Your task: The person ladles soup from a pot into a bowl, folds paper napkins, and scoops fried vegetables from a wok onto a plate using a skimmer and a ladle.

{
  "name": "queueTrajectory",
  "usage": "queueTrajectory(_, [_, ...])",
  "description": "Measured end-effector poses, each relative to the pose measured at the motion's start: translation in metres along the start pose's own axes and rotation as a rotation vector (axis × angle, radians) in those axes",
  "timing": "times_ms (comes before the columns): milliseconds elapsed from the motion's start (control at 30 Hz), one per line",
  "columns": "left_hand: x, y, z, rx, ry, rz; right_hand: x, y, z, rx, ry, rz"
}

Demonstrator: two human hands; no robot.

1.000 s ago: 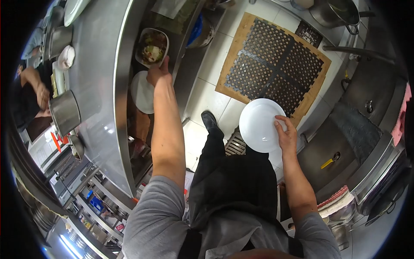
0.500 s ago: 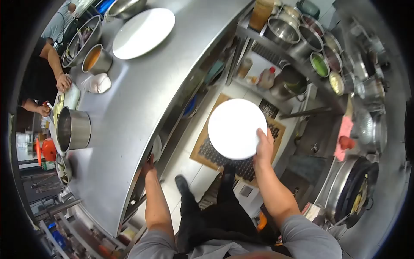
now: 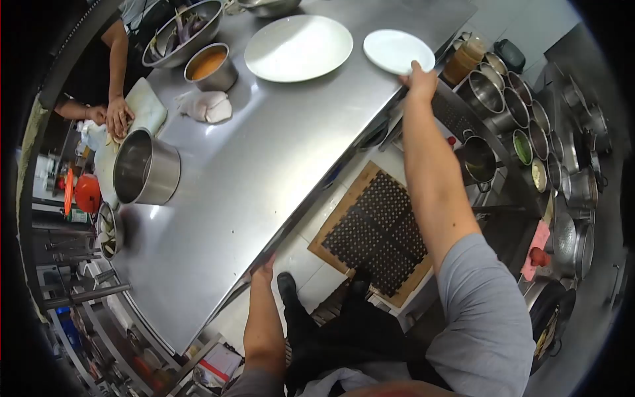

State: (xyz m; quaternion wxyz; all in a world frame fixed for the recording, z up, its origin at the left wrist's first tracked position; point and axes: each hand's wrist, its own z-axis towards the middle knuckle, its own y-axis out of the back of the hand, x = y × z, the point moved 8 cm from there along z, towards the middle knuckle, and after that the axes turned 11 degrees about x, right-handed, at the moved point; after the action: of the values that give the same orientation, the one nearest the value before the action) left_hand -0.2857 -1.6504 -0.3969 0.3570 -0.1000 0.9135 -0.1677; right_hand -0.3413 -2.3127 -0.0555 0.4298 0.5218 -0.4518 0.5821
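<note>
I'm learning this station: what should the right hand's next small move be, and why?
Probably ease the small plate further in over the steel counter: the right hand grips its near rim, which appears right at the counter's edge, and bare metal lies inward.

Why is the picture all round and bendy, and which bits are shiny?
Head view: the corners are black and curved, and things near the rim look bent, probably from a very wide lens; head view: white glare spots shine on the steel table; head view: the right hand and its small white plate look fairly sharp.
</note>
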Motion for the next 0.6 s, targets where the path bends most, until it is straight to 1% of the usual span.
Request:
queueTrajectory(33, [0.011,0.009,0.017,0.117,-0.001,-0.192,-0.008,-0.003,0.009,0.044,-0.022,-0.051])
queueTrajectory(67, [0.012,0.008,0.023,0.141,-0.012,-0.282,-0.016,-0.003,0.017,0.082,-0.043,-0.105])
queueTrajectory(100, [0.007,0.006,0.030,0.131,-0.041,-0.343,-0.011,-0.005,0.011,0.167,0.051,-0.186])
queueTrajectory(133, [0.004,0.008,0.034,0.106,-0.069,-0.381,-0.013,0.003,-0.002,0.109,0.167,-0.120])
queueTrajectory(200, [0.001,-0.001,0.034,0.062,-0.075,-0.426,-0.011,0.016,-0.065,0.242,0.152,0.102])
queueTrajectory(267, [-0.006,-0.035,0.015,0.046,-0.003,-0.475,-0.034,0.045,-0.141,0.435,0.068,0.033])
queueTrajectory(300, [-0.010,-0.052,0.003,0.036,0.032,-0.500,-0.073,0.070,-0.175,0.466,-0.040,-0.162])
queueTrajectory(333, [-0.012,-0.054,0.003,0.045,0.023,-0.484,-0.111,0.096,-0.223,0.513,-0.268,-0.171])
queueTrajectory(367, [-0.013,-0.056,0.003,0.054,0.014,-0.468,-0.144,0.121,-0.269,0.597,-0.347,-0.110])
queueTrajectory(400, [-0.011,-0.055,0.009,0.057,0.023,-0.534,-0.184,0.162,-0.319,0.582,-0.483,-0.282])
queueTrajectory(433, [-0.011,-0.054,0.014,0.056,0.027,-0.561,-0.173,0.186,-0.361,0.589,-0.576,-0.366])
queueTrajectory(467, [-0.011,-0.052,0.020,0.055,0.031,-0.589,-0.205,0.226,-0.401,0.597,-0.563,-0.464])
queueTrajectory(500, [-0.017,-0.061,0.027,0.214,-0.004,-0.538,-0.200,0.249,-0.434,0.646,-0.602,-0.580])
queueTrajectory(567, [-0.019,-0.046,0.065,0.520,-0.037,-0.445,-0.207,0.294,-0.488,0.718,-0.665,-0.719])
queueTrajectory(600, [-0.020,-0.048,0.063,0.515,-0.041,-0.445,-0.193,0.297,-0.494,0.725,-0.666,-0.719])
